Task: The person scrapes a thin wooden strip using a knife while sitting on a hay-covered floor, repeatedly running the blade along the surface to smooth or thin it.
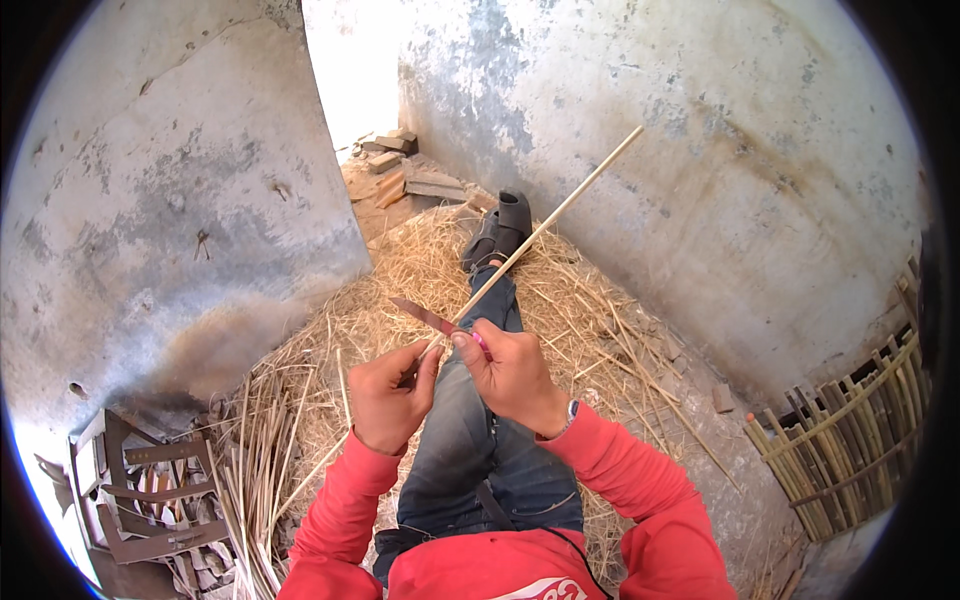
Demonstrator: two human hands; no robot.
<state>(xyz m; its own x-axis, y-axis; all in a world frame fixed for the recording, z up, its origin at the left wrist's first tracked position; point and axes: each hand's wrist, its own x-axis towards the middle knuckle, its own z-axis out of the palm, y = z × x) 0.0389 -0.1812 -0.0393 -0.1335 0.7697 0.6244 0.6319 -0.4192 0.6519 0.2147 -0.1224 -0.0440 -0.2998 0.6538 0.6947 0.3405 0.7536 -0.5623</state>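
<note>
A long pale stick (pixel 574 195), which looks like split bamboo or cane, slants from the lower left up to the far right across my lap. My left hand (pixel 390 394) is closed around it, thumb and fingers pinching it just below the knife. In my right hand (pixel 515 372) is a knife (pixel 424 316) with a pink handle; its brownish blade points up and left over the stick. The right thumb presses close to where blade and stick meet, and the exact contact is hidden by the fingers. Both hands are close together above my thighs.
Pale shavings (pixel 400 262) cover the floor around my outstretched legs (pixel 490 440). Long strips (pixel 262 440) lie at the left, beside a brown frame (pixel 165 545). Bricks (pixel 392 160) sit by the bright doorway. A slatted basket-like piece (pixel 850 440) stands right; walls rise on both sides.
</note>
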